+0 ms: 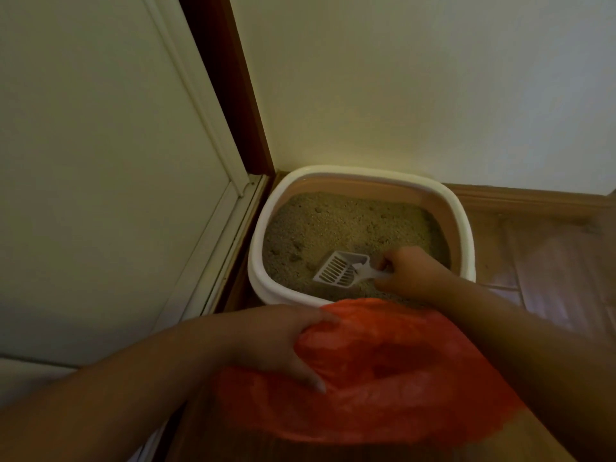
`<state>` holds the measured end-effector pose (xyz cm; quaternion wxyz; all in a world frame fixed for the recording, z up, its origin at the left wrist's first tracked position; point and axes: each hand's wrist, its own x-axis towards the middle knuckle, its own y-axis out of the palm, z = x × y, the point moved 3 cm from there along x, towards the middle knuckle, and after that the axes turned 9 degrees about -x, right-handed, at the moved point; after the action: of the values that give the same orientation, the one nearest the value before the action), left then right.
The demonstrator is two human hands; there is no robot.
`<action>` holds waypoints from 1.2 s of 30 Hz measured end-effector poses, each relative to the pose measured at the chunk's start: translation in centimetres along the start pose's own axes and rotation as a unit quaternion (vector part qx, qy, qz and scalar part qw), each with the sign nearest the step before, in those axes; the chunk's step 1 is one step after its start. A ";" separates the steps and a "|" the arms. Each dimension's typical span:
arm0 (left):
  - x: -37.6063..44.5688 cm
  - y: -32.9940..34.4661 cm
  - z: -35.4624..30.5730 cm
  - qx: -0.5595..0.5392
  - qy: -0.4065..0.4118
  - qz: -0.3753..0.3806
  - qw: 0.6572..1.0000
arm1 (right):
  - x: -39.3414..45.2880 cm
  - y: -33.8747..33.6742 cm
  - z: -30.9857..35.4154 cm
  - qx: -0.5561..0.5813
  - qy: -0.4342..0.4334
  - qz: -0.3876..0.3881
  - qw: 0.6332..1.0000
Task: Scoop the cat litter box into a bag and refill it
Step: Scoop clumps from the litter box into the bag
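litter box [263, 228]: white-rimmed, beige inside, sandy clumped litter [333, 225], in floor corner | scoop [341, 269]: white, slotted, on litter, right hand [411, 271] gripping handle | bag [383, 368]: orange plastic, before box, left hand [283, 341] clutching rim

Both forearms bare; hands [411, 270] seemingly ringless, view dim.

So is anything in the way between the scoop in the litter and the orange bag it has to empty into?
Nothing visible. The scoop, held by the right hand, sits in the litter box; the orange bag, gripped by the left hand, lies just past the near rim.
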<state>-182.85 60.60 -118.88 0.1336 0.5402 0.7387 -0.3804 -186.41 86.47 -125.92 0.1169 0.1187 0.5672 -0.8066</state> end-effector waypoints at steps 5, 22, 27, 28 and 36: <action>0.1 0.0 0.7 0.023 -0.013 -0.017 0.999 | 0.3 1.0 0.1 -0.010 0.027 0.031 0.999; -0.4 -1.6 4.5 0.049 -0.021 -0.063 0.997 | 6.0 3.8 4.2 0.023 0.033 0.016 0.999; -0.2 -2.2 5.1 0.053 -0.036 -0.078 0.995 | 7.7 3.8 4.8 0.019 0.020 0.015 1.000; -0.2 -2.3 5.2 0.052 -0.038 -0.083 0.994 | 8.0 3.8 4.9 0.015 0.018 0.015 1.000; -0.5 -2.1 5.1 0.045 -0.042 -0.083 0.995 | 9.3 3.1 6.3 0.012 -0.042 0.014 0.999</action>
<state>-185.67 56.33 -121.12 0.1083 0.4661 0.7567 -0.4455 -194.59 78.98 -129.65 0.1505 0.0940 0.5501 -0.8160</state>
